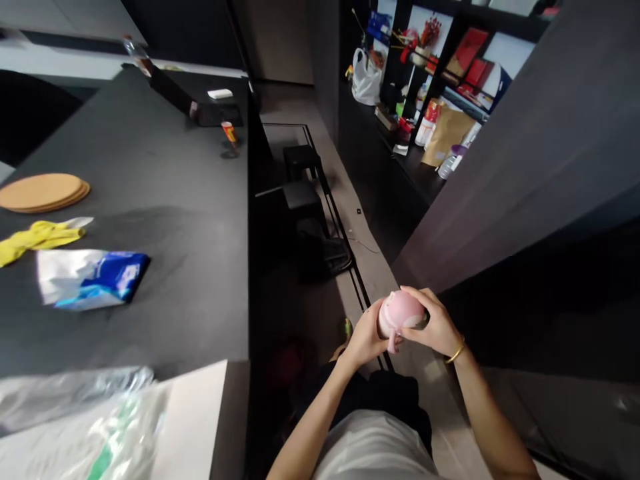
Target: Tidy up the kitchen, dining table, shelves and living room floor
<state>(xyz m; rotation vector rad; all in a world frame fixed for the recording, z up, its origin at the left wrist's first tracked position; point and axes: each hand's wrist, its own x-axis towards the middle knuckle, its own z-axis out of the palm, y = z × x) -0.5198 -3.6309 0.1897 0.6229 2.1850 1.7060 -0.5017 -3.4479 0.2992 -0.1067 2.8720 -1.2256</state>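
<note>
In the head view, a small pink lidded cup (403, 309) with a side handle is held in front of my body, over the floor. It looks tilted, its rounded top turned up and to the right. My left hand (367, 339) wraps around the paler left side, close to the handle. From the right, my right hand (436, 325) grips the rounded top, with thumb below and fingers above. The cup's underside and part of its left side are hidden by my fingers.
Left is a dark table (200, 280) with a blue-and-white packet (95, 277), yellow cloth (43, 237), round cork mats (43, 192) and a box (193, 420) under plastic wrapping. Black stools (301, 158) stand beside it. Filled shelves (373, 140) are at the back right.
</note>
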